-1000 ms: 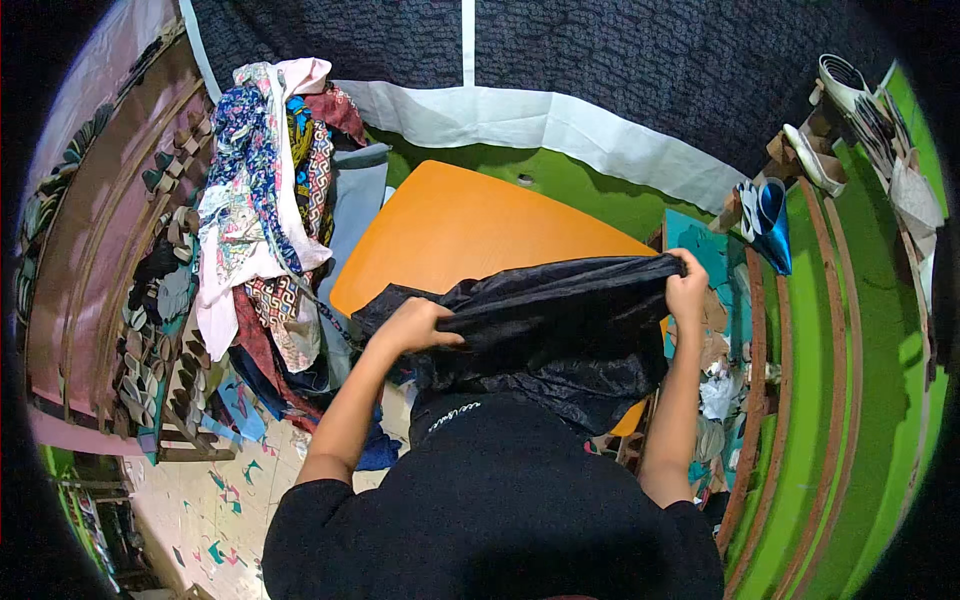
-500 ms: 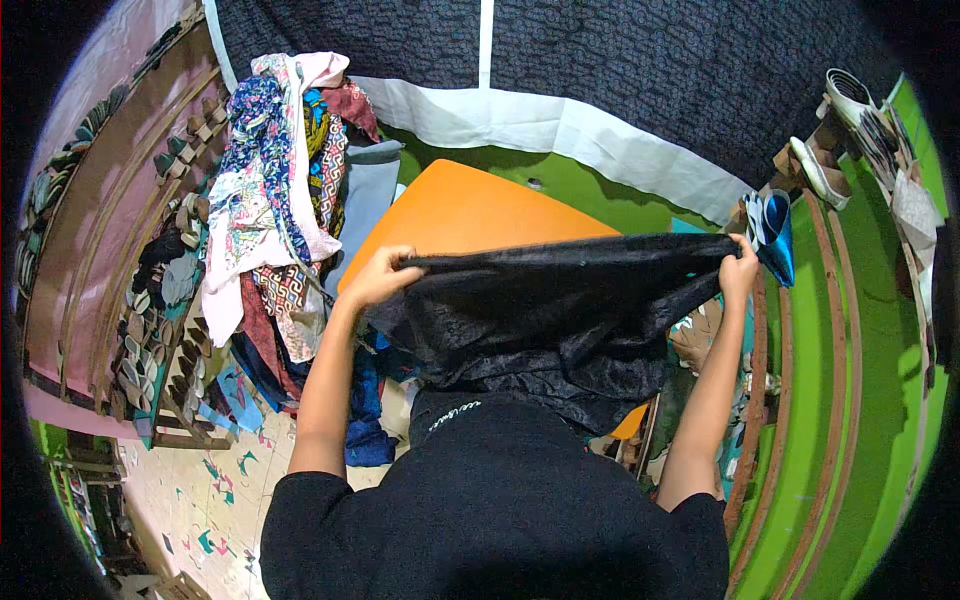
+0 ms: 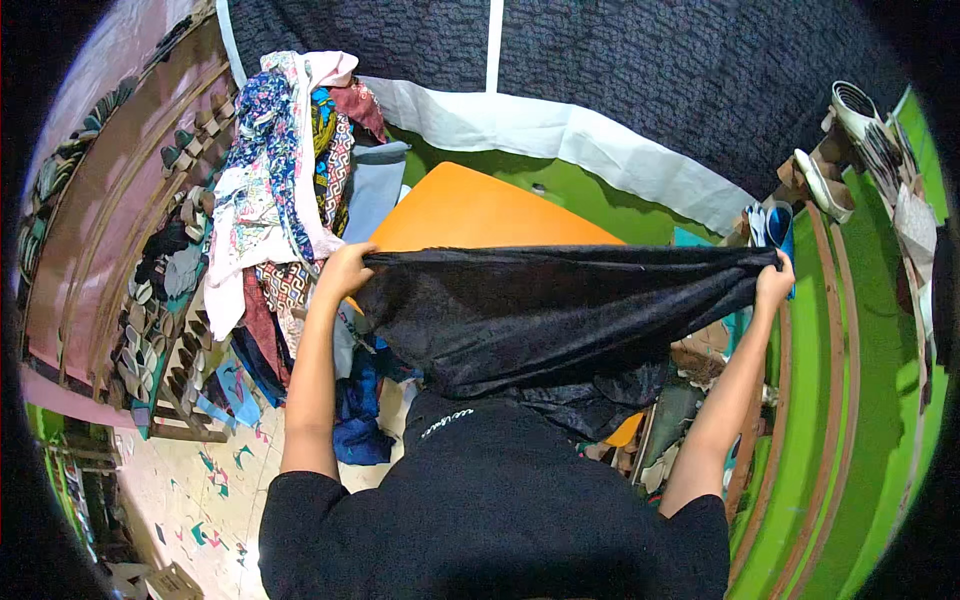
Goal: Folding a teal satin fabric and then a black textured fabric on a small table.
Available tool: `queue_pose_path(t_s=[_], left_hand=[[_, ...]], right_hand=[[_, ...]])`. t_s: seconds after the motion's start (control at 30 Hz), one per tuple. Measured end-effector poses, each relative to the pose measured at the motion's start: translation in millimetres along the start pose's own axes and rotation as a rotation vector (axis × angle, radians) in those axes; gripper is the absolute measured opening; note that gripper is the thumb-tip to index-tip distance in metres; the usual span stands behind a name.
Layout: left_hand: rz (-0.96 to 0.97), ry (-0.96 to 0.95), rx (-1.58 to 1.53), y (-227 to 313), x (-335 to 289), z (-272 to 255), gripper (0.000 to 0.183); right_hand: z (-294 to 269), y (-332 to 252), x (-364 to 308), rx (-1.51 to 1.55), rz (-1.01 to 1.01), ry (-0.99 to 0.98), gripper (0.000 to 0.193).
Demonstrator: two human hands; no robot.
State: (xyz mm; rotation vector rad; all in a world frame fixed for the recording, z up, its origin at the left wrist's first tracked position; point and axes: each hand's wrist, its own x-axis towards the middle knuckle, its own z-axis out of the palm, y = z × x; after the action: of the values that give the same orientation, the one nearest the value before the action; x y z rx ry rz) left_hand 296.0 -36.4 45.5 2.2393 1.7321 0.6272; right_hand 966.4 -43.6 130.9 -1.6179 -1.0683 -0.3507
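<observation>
A wide piece of black cloth [image 3: 540,310] is stretched between my two hands, its upper edge almost straight. My left hand [image 3: 347,270] pinches one corner, close to the hanging pile of fabrics. At the opposite end, my right hand [image 3: 775,280] grips the other corner, beside the wooden rack on the right. Folds of the cloth sag toward my body and bunch up in front of my black shirt. Behind the cloth lies an orange tabletop [image 3: 490,210], its near part covered by the fabric.
Patterned fabrics [image 3: 260,190] are heaped at the left of the table. Racks of shoe parts [image 3: 150,330] stand further left. Rolled sheets [image 3: 775,228] and a white shoe-like piece [image 3: 822,185] sit at the right. Coloured scraps [image 3: 210,480] litter the tiled floor.
My hands have moved apart, the left one leftward and the right one rightward and slightly down. The black cloth is pulled wider and tauter between them.
</observation>
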Motion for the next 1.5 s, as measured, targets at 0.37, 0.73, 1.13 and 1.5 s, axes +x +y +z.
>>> queue_pose_path(t_s=[0.37,0.73,1.13,1.5], left_hand=[[-0.324,-0.091,-0.754,-37,-54,-35,0.021],[-0.206,0.679,-0.421,-147,-68,-106,0.016],[-0.162,1.001,-0.369,-237,-89,-163,0.017],[0.064,1.242,-0.533,-243,-79,-185,0.010]], right_hand=[[6,5,-15,-0.062,0.099,-0.019,0.030],[-17,-102,-162,-0.015,0.050,-0.695,0.035],[-146,-188,-290,0.118,0.237,-0.039,0.052],[-294,-126,-317,0.430,0.342,0.606,0.020]])
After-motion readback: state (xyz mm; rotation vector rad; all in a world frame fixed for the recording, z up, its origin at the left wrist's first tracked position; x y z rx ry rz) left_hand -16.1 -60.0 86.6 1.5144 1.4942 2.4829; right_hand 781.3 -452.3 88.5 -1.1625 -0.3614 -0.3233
